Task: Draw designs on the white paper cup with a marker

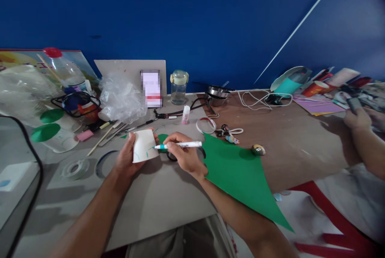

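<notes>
My left hand (126, 154) is wrapped round a white paper cup (144, 146) tipped on its side, with a few teal strokes on its wall. In my right hand (187, 158) is a white acrylic marker (194, 144) with a teal collar, its tip at the cup's right side. A large sheet of green paper (237, 174) lies beside and partly under my right forearm. Behind my right hand, a small green piece (163, 137) and part of something with black loops, perhaps scissors, show on the table.
Tape (75, 168), white cups with green discs (46, 132), a plastic bag (122, 97) and a bottle (67, 69) stand left. Behind are a phone (151, 89), a lidded jar (179, 87) and a glue stick (185, 114). Another person's hand (357, 118) holds a phone at right.
</notes>
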### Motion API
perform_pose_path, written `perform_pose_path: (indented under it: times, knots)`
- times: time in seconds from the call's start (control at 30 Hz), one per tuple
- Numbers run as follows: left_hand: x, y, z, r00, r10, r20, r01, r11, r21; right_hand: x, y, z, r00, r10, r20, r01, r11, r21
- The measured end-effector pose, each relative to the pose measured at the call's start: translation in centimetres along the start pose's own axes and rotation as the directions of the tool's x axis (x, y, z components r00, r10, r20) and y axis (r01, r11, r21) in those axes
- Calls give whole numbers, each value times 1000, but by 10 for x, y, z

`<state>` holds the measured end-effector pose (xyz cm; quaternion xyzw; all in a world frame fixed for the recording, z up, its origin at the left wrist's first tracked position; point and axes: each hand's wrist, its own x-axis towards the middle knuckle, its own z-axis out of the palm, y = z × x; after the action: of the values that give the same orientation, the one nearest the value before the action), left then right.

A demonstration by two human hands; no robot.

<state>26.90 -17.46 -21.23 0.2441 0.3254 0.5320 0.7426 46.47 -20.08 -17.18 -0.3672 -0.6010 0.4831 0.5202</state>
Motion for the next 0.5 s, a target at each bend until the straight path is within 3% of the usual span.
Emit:
perform_pose_path:
  times: [0.17,0.5]
  knots:
    - [-2,2,6,998,26,-59,-28,999,-31,1,4,-1,999,33,-14,-33,999,-8]
    - [-5,5,8,996,48,-71,-53,995,-81,0,0,0,996,70,57,-72,997,38]
